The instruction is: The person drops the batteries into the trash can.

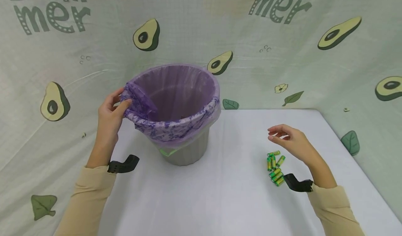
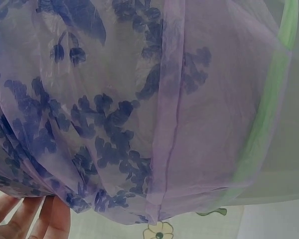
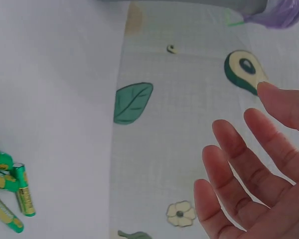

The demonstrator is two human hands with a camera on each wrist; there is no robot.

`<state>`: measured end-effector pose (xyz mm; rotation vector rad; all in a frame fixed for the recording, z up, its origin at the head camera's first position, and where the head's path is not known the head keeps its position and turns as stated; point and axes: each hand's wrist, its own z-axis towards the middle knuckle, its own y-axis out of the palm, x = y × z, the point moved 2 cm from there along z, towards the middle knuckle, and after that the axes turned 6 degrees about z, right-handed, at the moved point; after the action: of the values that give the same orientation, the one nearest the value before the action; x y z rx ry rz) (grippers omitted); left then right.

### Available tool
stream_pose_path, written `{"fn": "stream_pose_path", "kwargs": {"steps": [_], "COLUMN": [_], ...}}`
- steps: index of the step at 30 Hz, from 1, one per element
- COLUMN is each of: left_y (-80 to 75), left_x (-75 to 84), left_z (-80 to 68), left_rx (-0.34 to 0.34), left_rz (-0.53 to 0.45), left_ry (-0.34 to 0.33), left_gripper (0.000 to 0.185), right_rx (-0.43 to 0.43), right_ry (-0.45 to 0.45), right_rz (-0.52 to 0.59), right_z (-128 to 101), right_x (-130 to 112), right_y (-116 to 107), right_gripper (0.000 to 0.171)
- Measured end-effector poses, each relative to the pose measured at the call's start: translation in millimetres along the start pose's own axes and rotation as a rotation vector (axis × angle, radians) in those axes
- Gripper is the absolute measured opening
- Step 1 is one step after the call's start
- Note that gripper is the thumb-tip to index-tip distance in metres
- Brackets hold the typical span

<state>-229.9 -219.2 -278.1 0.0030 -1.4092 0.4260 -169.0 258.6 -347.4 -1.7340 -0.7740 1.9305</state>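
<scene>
- Overhead, the purple bin liner (image 1: 147, 103) is pinched at the near-left rim of the grey bin (image 1: 188, 152) by the left hand (image 1: 110, 119); it looks largely fitted, with this fold left to settle.
- Up close, printed liner film (image 2: 99, 124) fills the left wrist view, fingertips (image 2: 35, 219) below.
- Lastly, the right hand (image 3: 259, 174) is held open and empty above green batteries (image 3: 12, 189) near the table's right edge.

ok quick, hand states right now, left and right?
Left hand: pinching the purple bag at the bin's rim.
Right hand: open, holding nothing, above the batteries.
</scene>
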Motion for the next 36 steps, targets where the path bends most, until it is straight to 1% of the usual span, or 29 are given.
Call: {"fn": "stream_pose_path", "kwargs": {"steps": [4, 10, 19, 23, 24, 26, 28, 31, 33, 36], "left_y": [-0.4, -0.8, -2.8, -2.2, -1.8, -1.0, -0.2, 0.6, 0.7, 0.5], "left_x": [0.0, 0.9, 0.6, 1.6, 1.7, 1.8, 1.1, 0.2, -0.7, -1.5], "left_z": [-0.2, -1.1, -1.5, -2.0, -2.0, -2.0, -1.3, -0.9, -0.2, 0.1], "left_rx": [0.008, 0.009, 0.024, 0.016, 0.015, 0.017, 0.025, 0.026, 0.022, 0.013], "left_rz": [0.0, 0.0, 0.011, -0.023, -0.025, -0.013, -0.004, 0.005, 0.002, 0.024], "left_ry": [-0.001, 0.0, 0.015, 0.019, 0.02, 0.026, 0.03, 0.027, 0.022, 0.013], "left_gripper": [0.053, 0.053, 0.05, 0.05, 0.05, 0.05, 0.049, 0.049, 0.05, 0.051], "right_rx": [0.014, 0.028, 0.008, 0.007, 0.013, 0.007, 0.004, -0.025, -0.031, -0.045], "right_ry": [0.044, 0.101, 0.245, 0.295, 0.314, 0.323, 0.338, 0.344, 0.369, 0.409], "right_rz": [0.019, 0.014, 0.026, 0.032, 0.029, 0.036, 0.033, 0.059, 0.064, 0.081], "right_z": [-12.8, -28.5, -45.8, -53.7, -55.0, -58.2, -61.6, -67.9, -71.3, -75.4], "right_x": [19.0, 40.8, 69.0, 92.3, 98.5, 107.9, 112.6, 111.1, 112.7, 118.1], "right_y": [2.9, 7.3, 18.7, 26.4, 28.4, 31.2, 33.2, 34.7, 36.5, 39.8], "right_gripper": [0.037, 0.039, 0.046, 0.049, 0.049, 0.05, 0.049, 0.046, 0.044, 0.042]}}
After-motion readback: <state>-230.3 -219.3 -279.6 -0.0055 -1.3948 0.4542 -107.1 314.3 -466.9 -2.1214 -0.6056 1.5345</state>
